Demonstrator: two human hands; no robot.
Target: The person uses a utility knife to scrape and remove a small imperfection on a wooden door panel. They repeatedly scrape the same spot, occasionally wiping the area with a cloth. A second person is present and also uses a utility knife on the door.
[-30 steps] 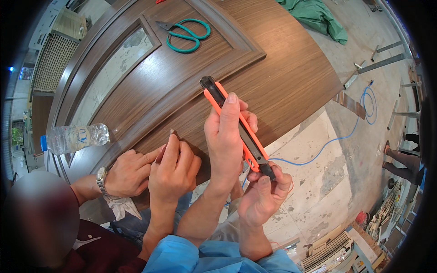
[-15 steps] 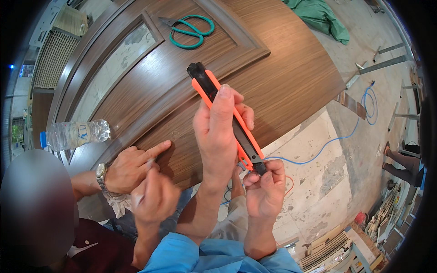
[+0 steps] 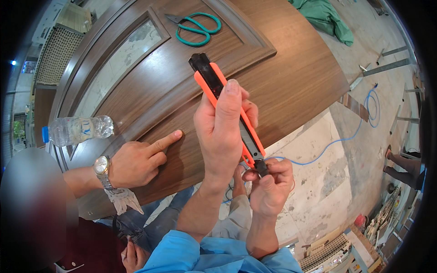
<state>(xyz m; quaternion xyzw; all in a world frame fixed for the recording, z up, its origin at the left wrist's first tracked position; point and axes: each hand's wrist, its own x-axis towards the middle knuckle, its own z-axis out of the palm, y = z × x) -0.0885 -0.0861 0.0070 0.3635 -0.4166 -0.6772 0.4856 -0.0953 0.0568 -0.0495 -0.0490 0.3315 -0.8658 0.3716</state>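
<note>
My left hand (image 3: 223, 129) is wrapped around an orange and black utility knife (image 3: 248, 132), thumb along its upper side. The knife slants from far left to near right above the wooden panel's edge. At its near end my right hand (image 3: 273, 186) pinches the black end cap (image 3: 261, 167) between thumb and fingers. Whether the cap is fully seated or partly out, I cannot tell. A co-worker's hand (image 3: 136, 164), wearing a metal wristwatch (image 3: 102, 166), points a finger at the panel beside my left hand.
Green-handled scissors (image 3: 200, 29) lie on the brown wooden door panel (image 3: 291, 63). A clear plastic bottle (image 3: 79, 130) rests on its side at the left. A white glove (image 3: 123, 200) hangs at the near edge. A blue hose (image 3: 327, 145) crosses the floor at the right.
The co-worker's other hand has dropped from beside the pointing hand down to their lap. The pointing finger still rests on the panel. My hands keep the same hold on the knife.
</note>
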